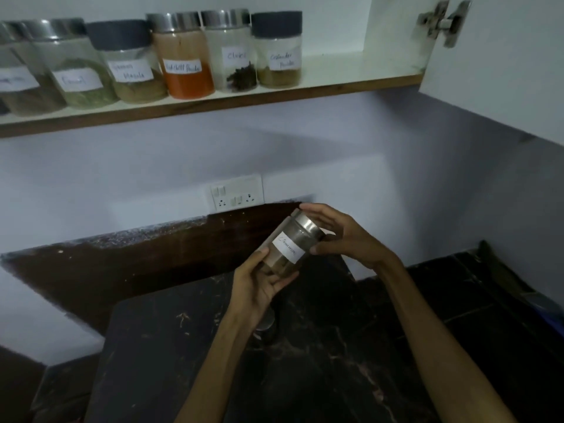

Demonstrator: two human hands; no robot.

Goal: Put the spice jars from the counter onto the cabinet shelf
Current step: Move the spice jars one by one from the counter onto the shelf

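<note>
I hold a glass spice jar (288, 245) with a steel lid and a white label, tilted to the right, above the dark counter (335, 361). My left hand (259, 285) grips its base from below. My right hand (345, 236) wraps the lid end. On the cabinet shelf (351, 73) above stands a row of several labelled jars, among them a red chilli powder jar (186, 56), a cloves jar (233, 51) and a coriander jar (277, 50) at the row's right end. Another jar's lid (265, 323) shows on the counter, mostly hidden under my left wrist.
The shelf right of the coriander jar is bare up to the cabinet wall. The open cabinet door (494, 65) with its hinge (442, 22) hangs at the upper right. A wall socket plate (236, 192) sits just above the counter's backsplash.
</note>
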